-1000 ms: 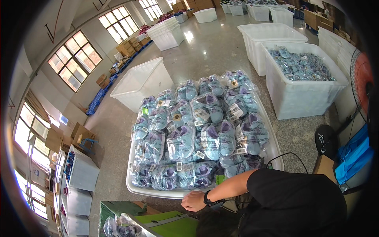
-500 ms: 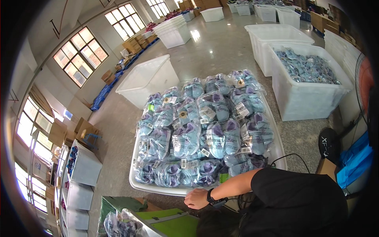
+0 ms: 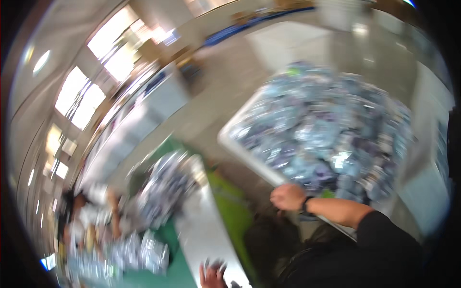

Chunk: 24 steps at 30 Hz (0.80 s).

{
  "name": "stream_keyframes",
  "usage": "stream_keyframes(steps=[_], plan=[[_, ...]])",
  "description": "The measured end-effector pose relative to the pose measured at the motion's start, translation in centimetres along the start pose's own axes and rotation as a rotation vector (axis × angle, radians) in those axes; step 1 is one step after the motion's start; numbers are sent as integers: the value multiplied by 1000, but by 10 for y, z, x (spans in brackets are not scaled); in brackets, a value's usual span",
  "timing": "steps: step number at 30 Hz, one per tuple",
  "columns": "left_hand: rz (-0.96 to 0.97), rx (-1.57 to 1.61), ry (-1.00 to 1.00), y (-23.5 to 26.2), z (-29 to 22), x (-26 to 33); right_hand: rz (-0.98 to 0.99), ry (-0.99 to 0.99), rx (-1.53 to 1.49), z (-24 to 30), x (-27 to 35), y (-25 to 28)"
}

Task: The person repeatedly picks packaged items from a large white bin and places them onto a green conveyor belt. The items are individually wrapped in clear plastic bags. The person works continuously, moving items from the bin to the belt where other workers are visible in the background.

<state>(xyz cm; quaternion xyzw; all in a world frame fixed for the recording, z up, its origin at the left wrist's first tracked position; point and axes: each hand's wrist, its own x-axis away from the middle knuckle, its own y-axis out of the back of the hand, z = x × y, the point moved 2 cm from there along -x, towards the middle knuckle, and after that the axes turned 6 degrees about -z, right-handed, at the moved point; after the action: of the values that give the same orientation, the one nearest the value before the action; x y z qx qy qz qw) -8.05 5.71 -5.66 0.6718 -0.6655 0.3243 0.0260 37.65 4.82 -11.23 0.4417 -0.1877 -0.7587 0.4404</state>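
Observation:
Blurred by motion, my right hand point(image 3: 288, 197) is curled closed beside the near rim of a big white bin point(image 3: 252, 156); nothing shows in its fingers. A dark band circles that wrist. The bin is heaped with light blue and purple shoes point(image 3: 312, 134) in clear plastic bags. Low in the picture, my left hand point(image 3: 211, 277) has its fingers apart over the pale metal edge point(image 3: 204, 216) of a green-topped table point(image 3: 187, 245). Small dark shapes lie by its fingertips, too smeared to name. More bagged shoes point(image 3: 165, 185) are piled on this table.
Across the table on the left, another person point(image 3: 98, 211) works among clear bagged items point(image 3: 139, 252). A row of white bins point(image 3: 149, 110) runs behind. Bright yellow-green cloth point(image 3: 230, 206) hangs by the table edge. Another white bin point(image 3: 290, 45) stands beyond the shoes.
The view has swung left and down, bringing the table, the other person and my left hand into sight. My right hand stays closed near the bin's rim.

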Motion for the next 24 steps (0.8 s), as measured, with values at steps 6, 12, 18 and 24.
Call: stream_keyframes(steps=[6,12,18,24], plan=[[60,269,-36,26,-4,-7,35,-151,-42,9,-11,-4],[-10,-1,113,58,-52,-37,40,-129,-27,7,-9,-8],[-508,-493,-358,144,-142,-95,79,-120,15,6,-10,-10],[-825,-717,-468,242,-208,-175,67,-125,18,7,-12,-10]])
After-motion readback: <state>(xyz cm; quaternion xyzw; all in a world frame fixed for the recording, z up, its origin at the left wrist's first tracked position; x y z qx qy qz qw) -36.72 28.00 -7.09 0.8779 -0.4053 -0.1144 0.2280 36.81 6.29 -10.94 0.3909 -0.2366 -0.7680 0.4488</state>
